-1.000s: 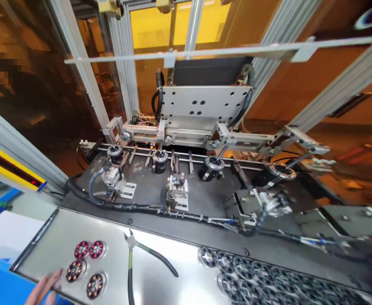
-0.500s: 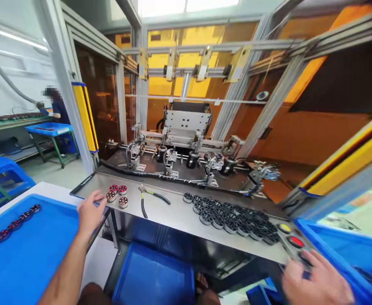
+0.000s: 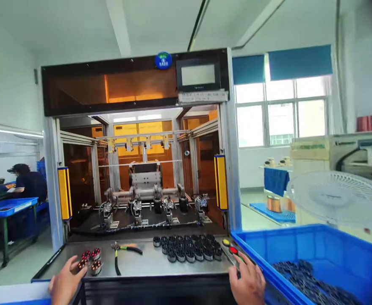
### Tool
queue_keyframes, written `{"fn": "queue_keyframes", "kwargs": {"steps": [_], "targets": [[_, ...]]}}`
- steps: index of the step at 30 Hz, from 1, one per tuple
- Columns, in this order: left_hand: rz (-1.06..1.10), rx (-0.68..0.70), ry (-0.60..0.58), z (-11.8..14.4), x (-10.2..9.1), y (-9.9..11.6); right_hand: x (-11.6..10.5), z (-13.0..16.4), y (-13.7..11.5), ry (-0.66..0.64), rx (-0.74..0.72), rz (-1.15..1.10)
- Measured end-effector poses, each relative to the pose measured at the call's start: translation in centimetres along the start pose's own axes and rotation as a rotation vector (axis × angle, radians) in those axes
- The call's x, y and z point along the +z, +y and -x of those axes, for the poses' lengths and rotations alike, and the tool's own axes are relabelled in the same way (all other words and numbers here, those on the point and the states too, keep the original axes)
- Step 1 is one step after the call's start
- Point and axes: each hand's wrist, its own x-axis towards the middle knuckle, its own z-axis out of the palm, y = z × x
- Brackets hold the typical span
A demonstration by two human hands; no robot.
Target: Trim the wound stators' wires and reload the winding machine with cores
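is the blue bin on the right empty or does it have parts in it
It has parts in it. The blue bin holds a heap of small dark parts across its floor, well below the rim; its near end runs out of view.

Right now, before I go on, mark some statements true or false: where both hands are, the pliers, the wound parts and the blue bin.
1. The left hand rests at the steel shelf edge beside the red wound parts. True.
2. The right hand grips the pliers. False: the pliers lie untouched on the shelf; the right hand is at the red button.
3. The blue bin on the right stands empty. False: dark parts lie in it.
4. Dark parts are grouped mid-shelf. True.
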Motion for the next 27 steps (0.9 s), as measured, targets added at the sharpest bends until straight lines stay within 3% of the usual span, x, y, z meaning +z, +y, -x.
{"fn": "queue_keyframes", "kwargs": {"steps": [8, 15, 18, 21, 24, 27], "targets": [[0.106, -0.067, -0.006, -0.1, 0.4, -1.9, -0.1, 1.9, 0.7, -0.127, 0.132, -0.042], [0.539, -0.134, 0.134, 0.2, -1.7, -1.0, -0.8, 1.5, 0.3, -0.122, 0.149, -0.050], [0.735, -0.147, 0.135, 1.2, -2.9, 0.1, -1.1, 1.2, 0.2, -0.121, 0.162, -0.063], [0.851, -0.151, 0.080, 4.0, -4.1, 1.3, -1.5, 0.8, 0.7, -0.135, 0.178, -0.100], [0.888, -0.143, -0.013, 8.8, -4.9, 2.3, -2.4, 0.3, 0.6, -0.181, 0.200, -0.154], [0.881, -0.135, -0.115, 14.8, -5.0, 3.6, -5.6, -0.8, -2.3, -0.273, 0.186, -0.229]]}}
